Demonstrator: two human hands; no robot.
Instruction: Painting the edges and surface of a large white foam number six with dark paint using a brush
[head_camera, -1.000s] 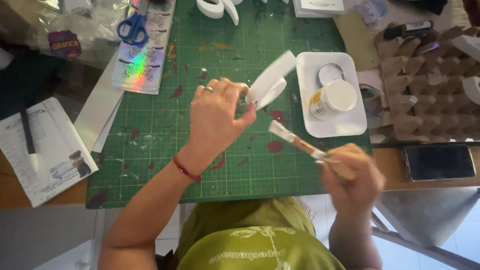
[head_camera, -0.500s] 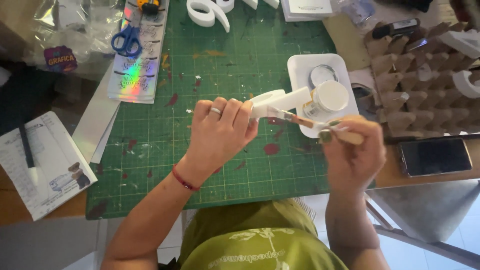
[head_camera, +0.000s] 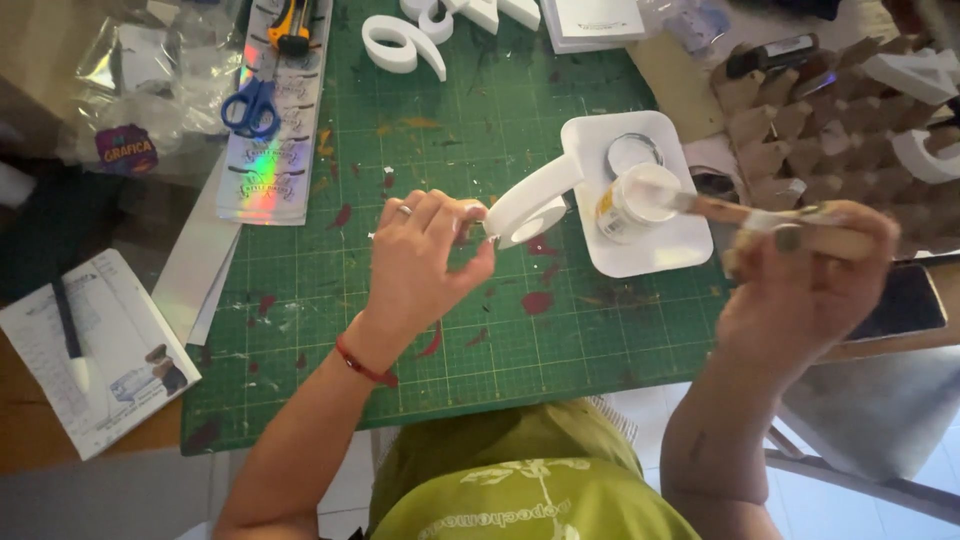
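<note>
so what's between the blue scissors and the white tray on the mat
In the head view, only bare green cutting mat with paint stains lies between the blue scissors and the white tray; nothing else sits on that stretch.

Craft workbench, home studio I'd say: paint-stained green cutting mat (head_camera: 330, 300), scissors (head_camera: 250, 106), utility knife (head_camera: 292, 26), white cutout letters (head_camera: 400, 45), cardboard dividers (head_camera: 800, 130).

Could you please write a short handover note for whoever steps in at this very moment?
Left hand: fingers pinch a white foam shape above the green cutting mat.
Right hand: holds a paintbrush, tip at the open white paint jar.
The jar and its lid sit on a white tray.
Done: jar open, brush at the paint.
Left: whether the shape has any fresh coat cannot be told.
</note>
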